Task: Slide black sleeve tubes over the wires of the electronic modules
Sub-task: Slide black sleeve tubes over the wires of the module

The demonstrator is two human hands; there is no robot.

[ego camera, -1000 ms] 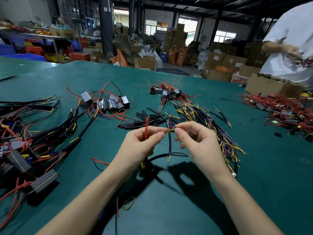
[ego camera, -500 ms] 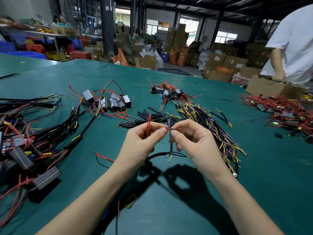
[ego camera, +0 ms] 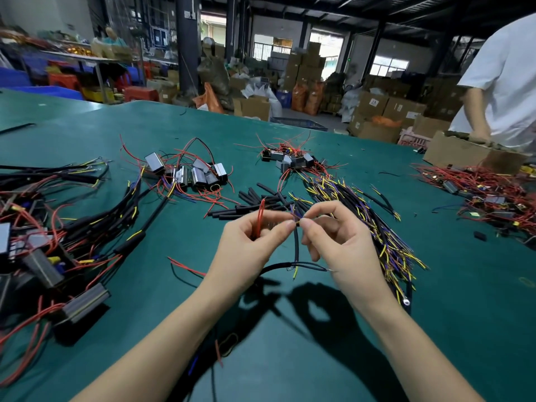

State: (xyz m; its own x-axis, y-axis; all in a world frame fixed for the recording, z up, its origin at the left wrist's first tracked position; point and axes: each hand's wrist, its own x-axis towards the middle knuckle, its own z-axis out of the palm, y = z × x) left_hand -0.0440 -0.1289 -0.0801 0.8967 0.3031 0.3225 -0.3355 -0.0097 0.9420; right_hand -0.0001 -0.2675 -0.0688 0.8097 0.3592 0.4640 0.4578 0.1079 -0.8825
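Head view: both hands raised together over green tabletop, fingertips almost touching. Left hand pinched on thin wires, with red wire looped up between fingers. Right hand pinched on same wires from other side. Black tube hanging down just below pinch point; cannot tell whether wires already inside. Second black lead curving under hands, bare ends to right. Loose sleeves lying just behind hands. Modules with red wires farther back left. Finished harnesses heaped at far left. Bundle of yellow-purple wires beside right hand. Another person at far right by cardboard box.
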